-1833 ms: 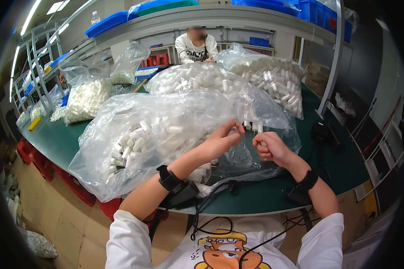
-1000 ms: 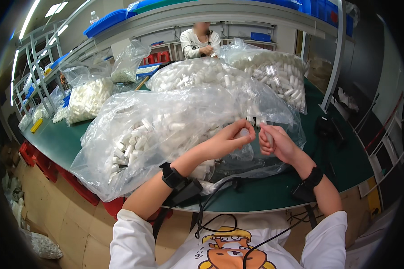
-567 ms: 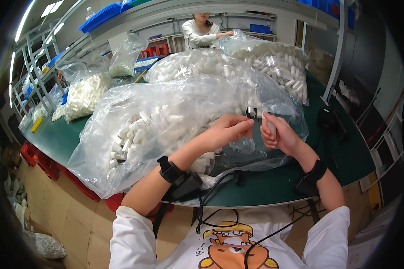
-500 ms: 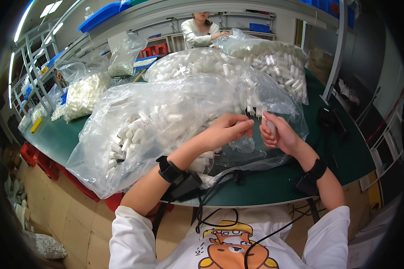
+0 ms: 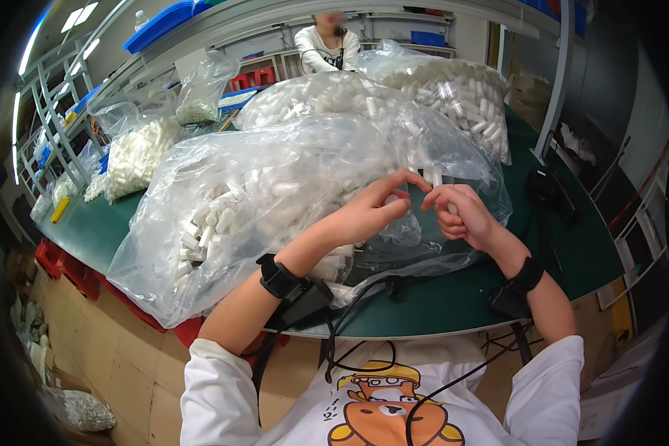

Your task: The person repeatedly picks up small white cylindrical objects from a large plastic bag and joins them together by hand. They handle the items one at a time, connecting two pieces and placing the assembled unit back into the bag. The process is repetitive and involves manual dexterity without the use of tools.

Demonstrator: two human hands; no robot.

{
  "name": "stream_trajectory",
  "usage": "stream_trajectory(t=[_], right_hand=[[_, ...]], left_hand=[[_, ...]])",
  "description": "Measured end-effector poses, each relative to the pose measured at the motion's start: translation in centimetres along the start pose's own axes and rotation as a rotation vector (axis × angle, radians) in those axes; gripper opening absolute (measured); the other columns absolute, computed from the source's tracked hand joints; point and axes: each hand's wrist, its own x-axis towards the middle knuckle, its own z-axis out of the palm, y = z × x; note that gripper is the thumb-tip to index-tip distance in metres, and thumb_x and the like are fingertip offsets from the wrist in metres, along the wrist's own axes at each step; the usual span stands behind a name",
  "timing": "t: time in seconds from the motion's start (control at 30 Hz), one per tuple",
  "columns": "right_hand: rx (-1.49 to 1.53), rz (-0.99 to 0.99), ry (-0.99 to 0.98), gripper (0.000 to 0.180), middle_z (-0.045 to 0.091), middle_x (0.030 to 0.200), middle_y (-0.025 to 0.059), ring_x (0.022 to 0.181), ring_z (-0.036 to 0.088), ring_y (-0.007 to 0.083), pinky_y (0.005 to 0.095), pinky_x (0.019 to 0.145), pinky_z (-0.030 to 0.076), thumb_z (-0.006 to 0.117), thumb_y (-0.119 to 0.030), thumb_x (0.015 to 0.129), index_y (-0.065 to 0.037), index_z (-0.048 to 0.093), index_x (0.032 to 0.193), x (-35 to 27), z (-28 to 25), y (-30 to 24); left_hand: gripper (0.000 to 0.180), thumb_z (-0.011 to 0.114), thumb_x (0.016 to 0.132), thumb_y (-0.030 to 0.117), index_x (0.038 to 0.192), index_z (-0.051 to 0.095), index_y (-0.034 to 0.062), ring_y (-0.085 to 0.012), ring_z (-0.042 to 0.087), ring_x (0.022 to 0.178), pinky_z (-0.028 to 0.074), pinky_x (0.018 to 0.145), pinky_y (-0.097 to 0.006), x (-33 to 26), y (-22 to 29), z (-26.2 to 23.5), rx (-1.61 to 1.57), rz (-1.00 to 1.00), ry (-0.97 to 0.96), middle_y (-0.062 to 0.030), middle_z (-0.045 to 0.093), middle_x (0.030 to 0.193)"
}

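Observation:
My left hand [image 5: 375, 208] reaches over the front bag, its index finger stretched toward my right hand and its thumb apart. A small pale patch shows between its fingers, too unclear to name. My right hand [image 5: 462, 215] is closed, fingers curled around a small white plastic piece [image 5: 453, 209], mostly hidden. The two index fingertips are close together; whether they touch I cannot tell. Under and behind my hands lies a large clear plastic bag [image 5: 290, 149] with many white plastic cylinders [image 5: 214, 220] in it. A few white cylinders stand just beyond my fingertips.
More filled bags [image 5: 461, 97] lie farther back on the green table [image 5: 453, 305]. At the left are a smaller bag of white parts [image 5: 145, 152] and a yellow tool [image 5: 59, 209]. A black device [image 5: 546, 189] lies right; a black cable [image 5: 342, 323] crosses the front edge. Another person [image 5: 327, 44] sits opposite.
My left index finger has straightened out of a pinch toward my right hand. My right hand has turned, its index finger now bent toward the left. The person opposite has drawn an arm back from the bag.

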Motion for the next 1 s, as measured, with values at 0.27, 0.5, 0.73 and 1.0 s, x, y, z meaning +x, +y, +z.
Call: stream_trajectory(t=[0.27,0.5,0.73,1.0], right_hand=[[-0.047,0.022,-0.021,0.024,0.028,0.045,-0.0052,0.034,0.022,0.0022,0.0194,0.033,0.019,0.037,-0.014,0.090,0.002,0.054,0.086,0.2,-0.2,0.4],[-0.069,-0.010,-0.006,0.022,0.032,0.048,-0.0044,0.036,0.024,0.0032,0.0203,0.033,0.020,0.042,-0.016,0.087,0.002,0.055,0.087,0.0,0.1,0.0],[-0.107,0.024,-0.029,0.021,0.032,0.048,-0.0041,0.037,0.025,0.0035,0.0201,0.034,0.022,0.042,-0.016,0.088,0.001,0.056,0.087,-0.1,0.5,-0.1],[-0.076,0.041,-0.039,0.021,0.032,0.048,-0.0041,0.037,0.025,0.0035,0.0202,0.035,0.023,0.043,-0.016,0.089,0.000,0.057,0.086,0.1,0.2,0.0]], left_hand=[[0.059,0.045,0.091,0.016,0.143,0.018,0.0175,-0.0084,0.042,0.064,0.037,0.061,-0.024,-0.7,4.3,-0.8,-0.229,0.023,0.291,-0.0008,0.044,0.071],[0.067,0.048,0.090,0.023,0.140,0.005,0.0092,-0.0095,0.046,0.063,0.040,0.065,-0.025,-0.7,4.7,-5.2,-0.313,0.204,0.834,-0.0075,0.058,0.083],[0.064,0.048,0.088,0.024,0.136,0.010,0.0066,-0.0095,0.044,0.063,0.040,0.066,-0.025,-0.6,3.7,-5.3,-0.321,0.119,0.880,-0.0069,0.059,0.087],[0.054,0.048,0.089,0.025,0.135,0.024,0.0093,-0.0094,0.045,0.063,0.039,0.064,-0.024,-0.6,3.5,-5.0,-0.309,0.088,0.840,-0.0055,0.059,0.082]])
